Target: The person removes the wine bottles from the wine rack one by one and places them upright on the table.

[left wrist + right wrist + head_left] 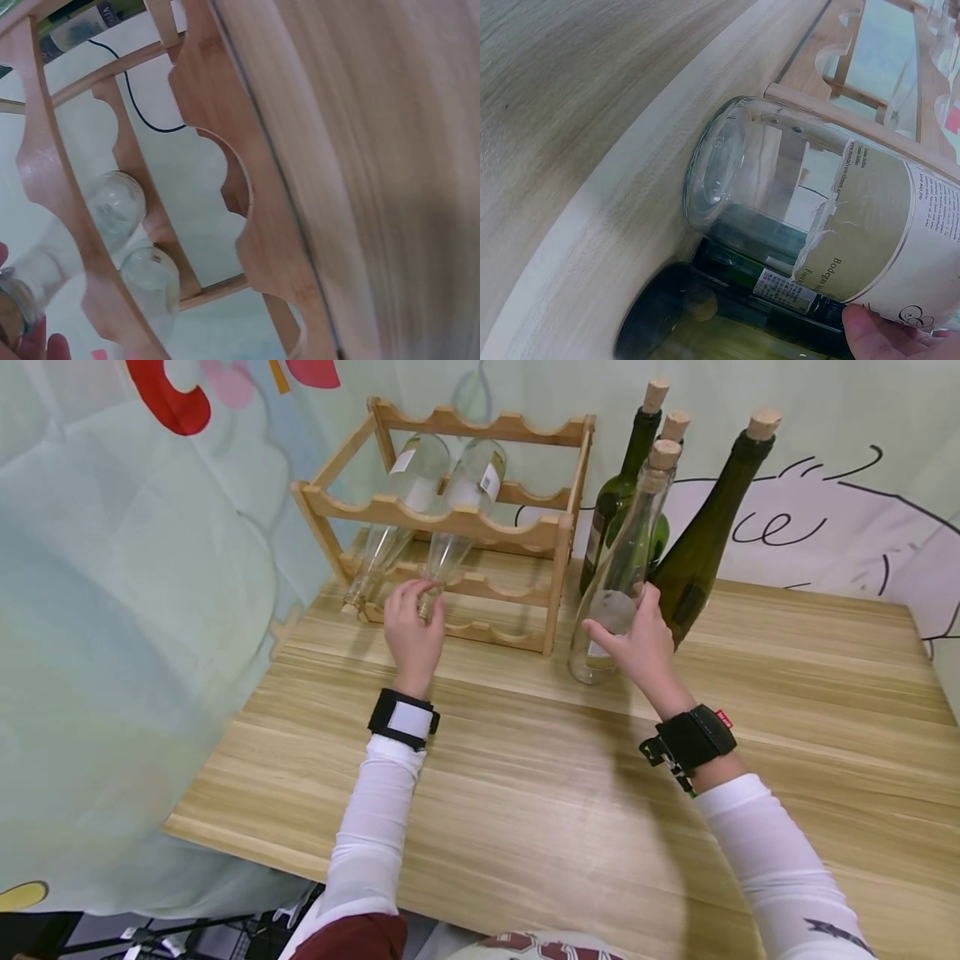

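At the pale wooden table point(487, 827), at two o'clock in the head view, the right hand point(645, 647) grips a clear glass bottle point(618, 568), corked, its cream label point(877, 232) torn. At ten o'clock, the left hand point(412, 635) curls round a see-through glass bottle point(471, 485) in the tan wooden rack point(517, 531). A green glass bottle point(661, 537) is mostly hidden.

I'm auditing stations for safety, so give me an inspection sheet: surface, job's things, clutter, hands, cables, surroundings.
Surface: wood-grain table.
Job's things: wooden rack holding two clear bottles; beside it, one clear corked bottle and three green corked bottles.
Clutter: nothing seen.
Hands: left hand around a racked bottle's neck; right hand grips the clear corked bottle.
Cables: unclear among dark items below the table edge.
Surroundings: cartoon-printed backdrop.
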Tool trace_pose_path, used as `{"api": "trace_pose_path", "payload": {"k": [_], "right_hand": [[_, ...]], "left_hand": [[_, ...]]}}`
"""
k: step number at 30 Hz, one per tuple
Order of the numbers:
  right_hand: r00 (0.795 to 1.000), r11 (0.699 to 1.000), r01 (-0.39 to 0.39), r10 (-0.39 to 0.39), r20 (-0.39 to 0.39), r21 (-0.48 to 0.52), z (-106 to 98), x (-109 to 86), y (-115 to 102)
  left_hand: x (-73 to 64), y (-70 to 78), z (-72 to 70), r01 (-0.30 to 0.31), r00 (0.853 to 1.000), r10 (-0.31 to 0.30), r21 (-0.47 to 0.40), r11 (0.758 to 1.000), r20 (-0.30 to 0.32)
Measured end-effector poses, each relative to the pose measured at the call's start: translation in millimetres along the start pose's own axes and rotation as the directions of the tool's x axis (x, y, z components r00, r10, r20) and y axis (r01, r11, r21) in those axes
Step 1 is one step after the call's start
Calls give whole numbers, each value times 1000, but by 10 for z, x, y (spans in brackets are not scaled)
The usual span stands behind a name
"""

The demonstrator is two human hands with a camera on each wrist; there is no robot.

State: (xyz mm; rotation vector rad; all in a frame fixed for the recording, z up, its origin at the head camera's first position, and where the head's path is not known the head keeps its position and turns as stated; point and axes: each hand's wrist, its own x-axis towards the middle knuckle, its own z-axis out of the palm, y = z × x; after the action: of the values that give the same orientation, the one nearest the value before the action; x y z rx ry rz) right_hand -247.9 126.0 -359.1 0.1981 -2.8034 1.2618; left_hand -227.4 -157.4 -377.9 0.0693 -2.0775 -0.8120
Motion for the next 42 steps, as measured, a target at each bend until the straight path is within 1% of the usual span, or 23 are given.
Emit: {"api": "trace_pose_path", "payload": {"k": [5,11,16,22,34,39,42], "right_hand": [[1000,1000,-1,1,-2,2,1,-3,-3],[1000,1000,0,0,-7,1,5,-4,-6],[1000,1000,5,-5,-17,0,8,-11,-14],[1000,1000,8,-8,-21,0,5,-18,-19],[1000,1000,9,-9,-3,10,2,-34,-34],[1000,1000,8,-8,16,8,-15,-40,-38],[1000,1000,6,-7,29,13,-31,-52,-50]], "left_hand": [[-22,-63,-10,20,1000,-20,-4,1000,23],[-31,-94,-9,18,1000,-18,-17,1000,23],[-48,-112,-7,34,999,-33,-28,999,33],[-71,-121,-3,43,999,-41,-51,998,29],[-107,-159,30,60,998,-57,-116,991,29],[-108,-156,41,70,997,-68,-135,988,18],[-114,-156,48,65,998,-63,-136,989,13]]}}
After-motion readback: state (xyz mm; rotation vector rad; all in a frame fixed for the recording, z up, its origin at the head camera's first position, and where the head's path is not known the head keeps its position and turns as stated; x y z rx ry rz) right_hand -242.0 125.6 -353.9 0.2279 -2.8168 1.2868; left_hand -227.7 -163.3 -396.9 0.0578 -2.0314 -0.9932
